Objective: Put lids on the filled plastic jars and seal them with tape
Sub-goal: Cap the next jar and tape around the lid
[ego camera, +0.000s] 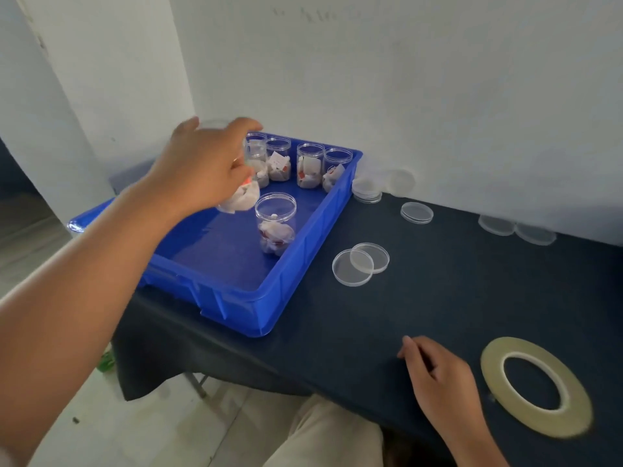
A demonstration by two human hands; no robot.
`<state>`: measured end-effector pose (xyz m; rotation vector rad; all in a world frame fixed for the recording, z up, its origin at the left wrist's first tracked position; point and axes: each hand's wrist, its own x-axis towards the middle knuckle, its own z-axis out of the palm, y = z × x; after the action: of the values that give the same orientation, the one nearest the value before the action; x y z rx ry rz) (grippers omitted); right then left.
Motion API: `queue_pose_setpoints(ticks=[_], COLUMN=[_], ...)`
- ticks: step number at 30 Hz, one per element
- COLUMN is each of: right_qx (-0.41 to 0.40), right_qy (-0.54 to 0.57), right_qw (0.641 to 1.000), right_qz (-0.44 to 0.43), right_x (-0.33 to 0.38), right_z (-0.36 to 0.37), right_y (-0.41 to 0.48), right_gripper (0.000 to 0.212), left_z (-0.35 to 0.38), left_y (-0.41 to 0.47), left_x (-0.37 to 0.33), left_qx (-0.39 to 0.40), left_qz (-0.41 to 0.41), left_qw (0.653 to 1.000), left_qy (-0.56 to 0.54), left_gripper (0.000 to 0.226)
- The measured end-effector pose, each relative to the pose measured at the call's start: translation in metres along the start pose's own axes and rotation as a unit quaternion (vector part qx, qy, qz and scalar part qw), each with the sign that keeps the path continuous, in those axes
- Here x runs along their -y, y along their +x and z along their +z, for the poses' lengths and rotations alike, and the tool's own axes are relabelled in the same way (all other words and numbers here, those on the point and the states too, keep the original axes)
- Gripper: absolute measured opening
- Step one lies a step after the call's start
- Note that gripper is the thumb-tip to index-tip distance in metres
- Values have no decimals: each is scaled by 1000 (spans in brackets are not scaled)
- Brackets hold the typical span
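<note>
**Jars in the blue tray, one lifted by the left hand**

Clear plastic jars filled with white and red packets are standing without lids in a shallow blue plastic tray [296,264] that is sitting on a table draped in dark navy cloth [438,315]. Four of them are lining the tray's far end: one partly hidden jar [258,160] behind the fingers, a second jar [278,159] beside it, a third jar [309,166], and a fourth jar [335,168] nearest the right wall of the tray. A fifth jar [275,224] is standing alone nearer the middle.

The left hand [202,166] is reaching over the tray and gripping a tilted jar [241,193] from above, fingers wrapped around its upper part, with its packet-filled bottom showing below the palm, raised off the tray floor.

The right hand [438,379] is resting on the table near the front edge, fingers loosely curled and holding nothing. Just to its right, a flat roll of yellowish tape [536,385] is lying on the cloth.

Clear round plastic lids are lying on the table to the right of the tray: an overlapping pair of lids [360,262], a single lid [417,213], a small stack of lids [366,190] touching the tray's far corner, and two blurred lids [515,229] near the wall.
</note>
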<state>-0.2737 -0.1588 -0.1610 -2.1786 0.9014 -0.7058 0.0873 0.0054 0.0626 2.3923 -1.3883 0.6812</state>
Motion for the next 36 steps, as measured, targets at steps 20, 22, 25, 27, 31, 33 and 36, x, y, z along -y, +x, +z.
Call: queue_pose_setpoints(ticks=[20,22,25,27,31,33,36], right_qx=[-38,-51,-60,-64,-73,-69,-64], right_qy=[125,121,105,98,99,103,97], right_qw=[991,991,993,993,992,992,993], right_qz=[15,-1,-4,-7,-12,-5,-6], right_x=[0,-1,2,3,3,4,3], right_z=[-1,0,-2,-3,-4,-4,-3], right_y=[3,3,2,2,1,1,2], right_gripper=[73,80,93,95,95,95,97], left_z=[114,122,144,168,202,209,200], left_y=[-87,-80,-57,-40,-40,-46,-52], left_x=[-226,-216,-195,-182,-171,-170,-171], left_qx=[100,13,-56,91,245,203,184], left_qz=[386,329,82,-73,-134,-128,-138], left_qw=[895,902,929,950,938,946,924], left_qy=[-202,-278,-357,-290,-203,-217,-304], left_gripper=[55,45,31,55,103,107,89])
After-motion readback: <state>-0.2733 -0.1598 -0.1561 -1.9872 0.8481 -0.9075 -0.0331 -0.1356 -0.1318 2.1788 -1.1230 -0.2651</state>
